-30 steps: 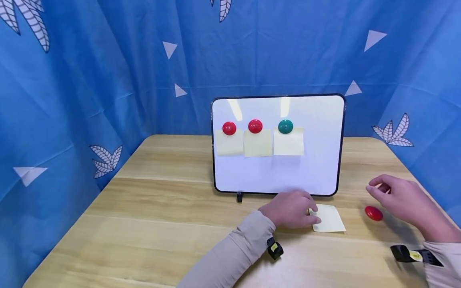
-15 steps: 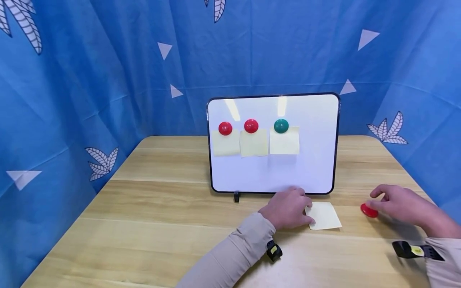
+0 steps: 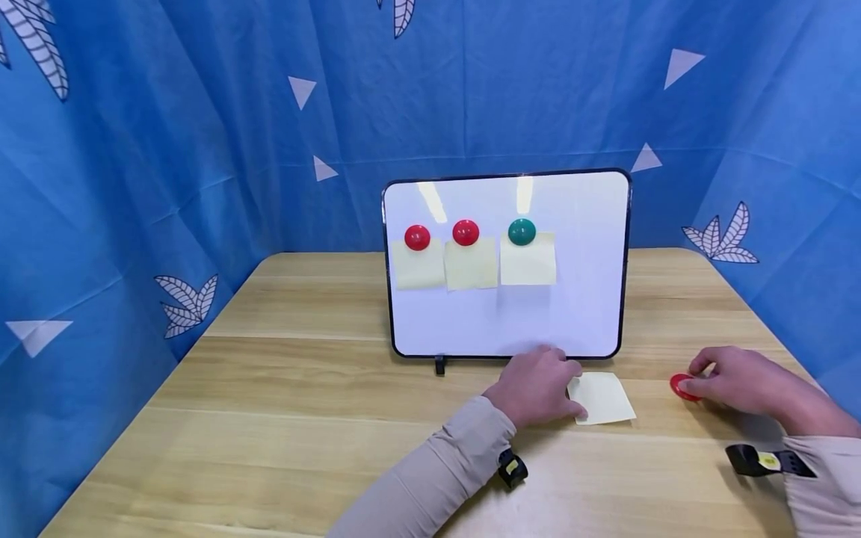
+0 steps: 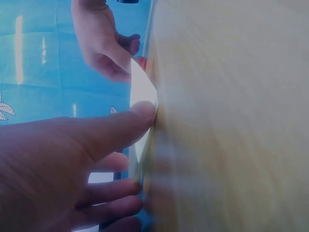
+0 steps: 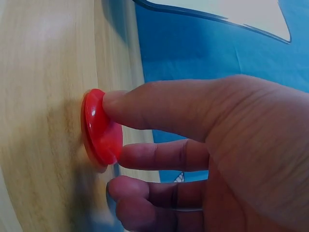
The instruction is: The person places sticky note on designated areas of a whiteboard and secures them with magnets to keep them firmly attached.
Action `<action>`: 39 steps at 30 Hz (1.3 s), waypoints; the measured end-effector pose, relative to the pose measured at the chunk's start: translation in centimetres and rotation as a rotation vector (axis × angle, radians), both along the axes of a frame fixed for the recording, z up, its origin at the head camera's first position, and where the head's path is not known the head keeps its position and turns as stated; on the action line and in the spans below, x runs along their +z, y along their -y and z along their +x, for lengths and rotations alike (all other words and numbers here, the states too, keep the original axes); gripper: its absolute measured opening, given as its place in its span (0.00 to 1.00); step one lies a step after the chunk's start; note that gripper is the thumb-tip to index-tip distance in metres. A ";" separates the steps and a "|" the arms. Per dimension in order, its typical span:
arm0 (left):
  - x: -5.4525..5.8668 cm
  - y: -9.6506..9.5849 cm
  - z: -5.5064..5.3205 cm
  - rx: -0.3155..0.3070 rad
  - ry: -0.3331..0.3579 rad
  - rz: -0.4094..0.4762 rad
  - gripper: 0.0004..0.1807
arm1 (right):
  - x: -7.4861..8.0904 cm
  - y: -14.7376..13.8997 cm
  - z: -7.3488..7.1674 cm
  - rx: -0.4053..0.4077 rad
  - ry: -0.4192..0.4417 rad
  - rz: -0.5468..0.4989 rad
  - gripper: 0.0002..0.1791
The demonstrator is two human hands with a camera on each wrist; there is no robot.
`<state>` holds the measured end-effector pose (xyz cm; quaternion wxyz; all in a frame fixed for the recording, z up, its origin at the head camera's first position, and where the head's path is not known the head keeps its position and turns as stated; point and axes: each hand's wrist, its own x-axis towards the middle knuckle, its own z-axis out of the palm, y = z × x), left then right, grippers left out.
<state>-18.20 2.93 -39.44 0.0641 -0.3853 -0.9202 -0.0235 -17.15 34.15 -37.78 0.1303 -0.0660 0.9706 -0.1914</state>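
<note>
In the head view my left hand [image 3: 541,385] is at the left edge of a pale yellow sticky note [image 3: 602,397] lying on the table. The left wrist view has its thumb [image 4: 143,110] over the note and the other fingers curved at the note's edge. To the right, my right hand [image 3: 750,385] pinches a round red magnet [image 5: 102,128] between thumb and index finger. That magnet is tilted a little at the tabletop; its other fingers are bent and hold nothing.
Behind the hands stands a black-framed whiteboard [image 3: 585,306] on small feet. Two red magnets [image 3: 417,237] and a green magnet [image 3: 522,232] sit at the tops of three sticky notes [image 3: 471,265] on it. Blue curtains [image 3: 222,127] surround the wooden table [image 3: 282,418].
My right hand has come down onto the red magnet, and its thumb and index finger have closed on it. The left hand keeps its place at the note. The head view has shifted slightly.
</note>
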 end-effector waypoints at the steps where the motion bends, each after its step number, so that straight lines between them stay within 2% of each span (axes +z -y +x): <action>1: 0.0 0.0 0.0 -0.005 -0.004 0.006 0.21 | 0.0 0.0 0.0 0.001 0.003 -0.001 0.21; 8: -0.2 0.3 -0.3 -0.029 0.054 0.083 0.29 | 0.0 0.3 -0.3 -0.010 0.021 0.001 0.18; 16: -0.4 0.5 -0.4 -0.056 0.101 0.140 0.32 | -0.1 0.7 -0.1 -0.023 -0.002 -0.016 0.17; 21: -0.4 0.3 -0.3 -0.041 0.115 0.140 0.38 | -0.3 0.8 0.0 -0.031 -0.027 -0.017 0.17; 30: -0.3 0.2 -0.2 -0.017 0.128 0.109 0.30 | -0.4 0.9 -0.1 -0.038 -0.037 -0.034 0.16; 39: 0.0 0.1 0.0 0.023 0.076 0.031 0.25 | -0.5 1.0 -0.2 -0.050 -0.024 -0.030 0.18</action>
